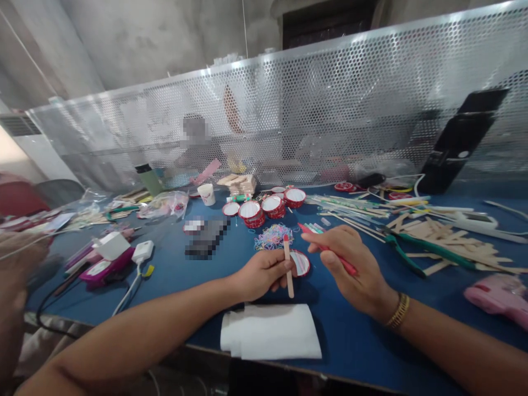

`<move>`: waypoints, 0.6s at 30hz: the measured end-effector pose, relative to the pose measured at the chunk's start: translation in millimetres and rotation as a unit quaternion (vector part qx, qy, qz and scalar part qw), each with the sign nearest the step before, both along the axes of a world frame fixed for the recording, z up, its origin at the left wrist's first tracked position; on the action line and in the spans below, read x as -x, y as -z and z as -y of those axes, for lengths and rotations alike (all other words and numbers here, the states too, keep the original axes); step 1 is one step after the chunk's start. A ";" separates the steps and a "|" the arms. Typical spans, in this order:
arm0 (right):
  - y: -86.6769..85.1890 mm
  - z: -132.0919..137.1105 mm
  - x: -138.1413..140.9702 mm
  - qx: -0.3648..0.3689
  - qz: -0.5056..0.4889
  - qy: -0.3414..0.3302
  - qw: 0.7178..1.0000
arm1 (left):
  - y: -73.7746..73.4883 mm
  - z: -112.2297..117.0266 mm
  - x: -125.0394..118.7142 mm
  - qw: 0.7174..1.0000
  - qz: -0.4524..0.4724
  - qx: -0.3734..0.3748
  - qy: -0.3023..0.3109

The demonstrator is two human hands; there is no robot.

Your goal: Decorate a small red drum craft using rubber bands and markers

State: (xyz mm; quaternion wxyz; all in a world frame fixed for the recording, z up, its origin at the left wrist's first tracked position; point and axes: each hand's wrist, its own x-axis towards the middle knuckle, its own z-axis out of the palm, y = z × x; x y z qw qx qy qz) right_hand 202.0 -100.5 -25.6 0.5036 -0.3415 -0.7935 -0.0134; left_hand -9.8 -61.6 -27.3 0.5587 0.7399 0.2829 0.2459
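My left hand (259,273) is closed on a flat wooden craft stick (288,268) with a red-coloured tip, held upright over the blue table (355,335). My right hand (350,267) grips a red marker pen (330,250) that lies across its fingers, its tip pointing left toward the stick's top. Just behind the stick lies a small round red-rimmed lid (301,263). A gold bracelet (398,311) sits on my right wrist.
A folded white cloth (270,331) lies at the near edge. Red-patterned paper cups (264,208), a heap of coloured rubber bands (273,236), loose wooden sticks (449,236), green-handled pliers (416,248), a pink glue gun (499,297) and a white charger (142,252) surround the hands. A perforated metal screen (330,104) stands behind.
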 end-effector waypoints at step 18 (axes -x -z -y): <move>3.8 8.3 10.5 -0.016 0.002 0.048 0.999 | -0.9 -9.3 6.1 0.999 0.007 -0.024 -0.038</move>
